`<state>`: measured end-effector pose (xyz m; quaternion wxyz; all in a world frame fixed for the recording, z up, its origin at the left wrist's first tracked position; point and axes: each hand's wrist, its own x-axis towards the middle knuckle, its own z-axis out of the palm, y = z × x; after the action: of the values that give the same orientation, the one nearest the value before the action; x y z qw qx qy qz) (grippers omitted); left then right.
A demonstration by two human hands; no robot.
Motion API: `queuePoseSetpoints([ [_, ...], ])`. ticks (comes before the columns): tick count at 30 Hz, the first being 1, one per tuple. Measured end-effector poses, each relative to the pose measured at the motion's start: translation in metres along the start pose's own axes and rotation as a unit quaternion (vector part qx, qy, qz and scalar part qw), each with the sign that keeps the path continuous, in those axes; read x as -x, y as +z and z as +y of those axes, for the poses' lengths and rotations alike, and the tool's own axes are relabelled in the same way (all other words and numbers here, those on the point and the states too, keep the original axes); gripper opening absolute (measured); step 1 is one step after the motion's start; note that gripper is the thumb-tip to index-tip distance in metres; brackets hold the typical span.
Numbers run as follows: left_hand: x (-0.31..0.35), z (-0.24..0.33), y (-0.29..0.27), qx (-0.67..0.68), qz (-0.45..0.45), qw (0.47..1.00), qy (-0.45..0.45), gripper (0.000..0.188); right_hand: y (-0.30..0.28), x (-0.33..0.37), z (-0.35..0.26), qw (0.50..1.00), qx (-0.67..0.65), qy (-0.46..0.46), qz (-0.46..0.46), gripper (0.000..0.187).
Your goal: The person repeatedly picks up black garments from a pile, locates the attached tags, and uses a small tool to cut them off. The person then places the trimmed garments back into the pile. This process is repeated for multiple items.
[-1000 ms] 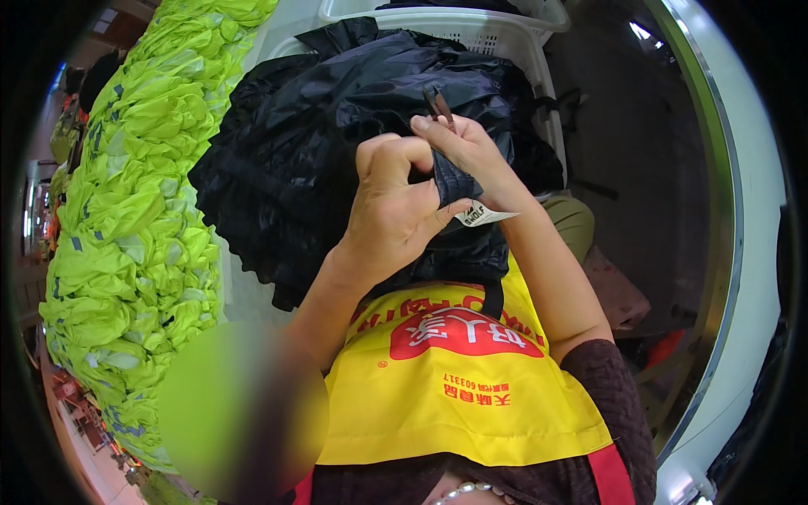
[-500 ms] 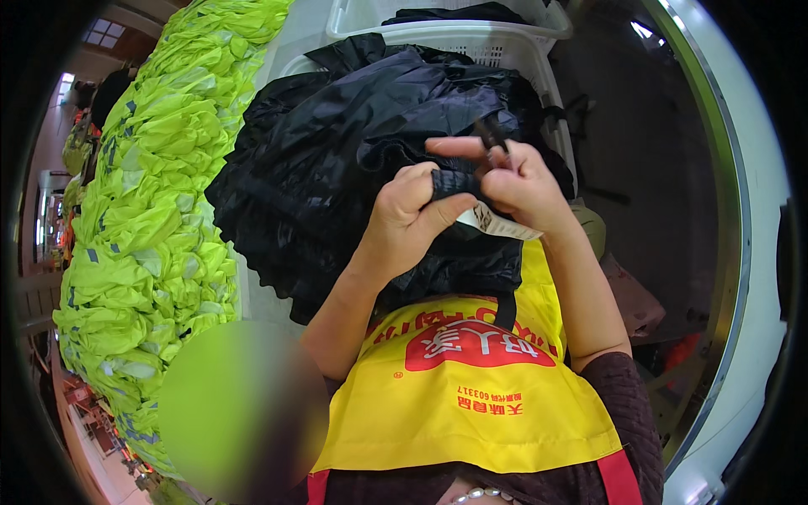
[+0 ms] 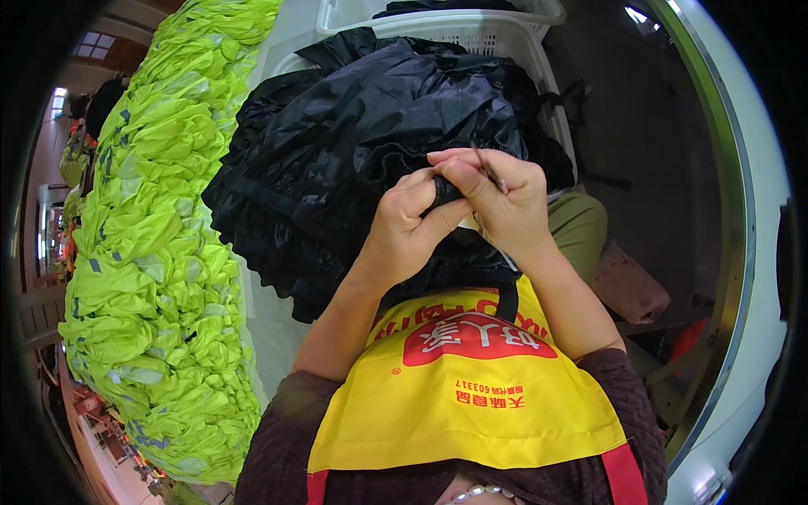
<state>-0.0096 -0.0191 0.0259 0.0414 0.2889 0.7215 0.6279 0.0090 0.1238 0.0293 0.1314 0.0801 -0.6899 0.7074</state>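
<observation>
Bright, even light falls on the lime garments [image 3: 160,252] and yellow apron [image 3: 471,433], while the floor [image 3: 652,143] at right lies dim. Soft sheen streaks the black fabric [image 3: 337,126]; glare whitens a spot upper right. Fisheye distortion bows the metal edge [image 3: 741,210], and black vignetting swallows the corners.

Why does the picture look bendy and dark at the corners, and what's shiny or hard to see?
Head view: the fisheye lens bends the long edge strip at the right and leaves the corners black; head view: light glints off folds in the black cloth; head view: the thin tool in the right hand is hard to make out.
</observation>
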Motion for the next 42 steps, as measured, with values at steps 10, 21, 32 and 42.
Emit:
queuePoseSetpoints([
  [10, 0.004, 0.008, -0.011, 0.060, -0.035, 0.996, -0.059, 0.006, -0.069, -0.003, -0.003, 0.983, 0.019, 0.095, -0.159, 0.032],
  [21, 0.004, 0.007, -0.013, -0.026, -0.087, 0.995, -0.040, 0.006, -0.059, 0.000, -0.006, 0.951, 0.151, 0.001, -0.270, 0.033],
  [32, 0.005, 0.000, -0.016, -0.033, -0.134, 0.990, 0.000, 0.006, -0.062, 0.003, 0.002, 0.957, 0.164, 0.013, -0.239, 0.037],
  [42, 0.002, 0.000, -0.018, -0.052, -0.191, 0.980, 0.030, 0.014, -0.057, 0.001, 0.002, 0.939, 0.129, 0.006, -0.319, 0.037],
])
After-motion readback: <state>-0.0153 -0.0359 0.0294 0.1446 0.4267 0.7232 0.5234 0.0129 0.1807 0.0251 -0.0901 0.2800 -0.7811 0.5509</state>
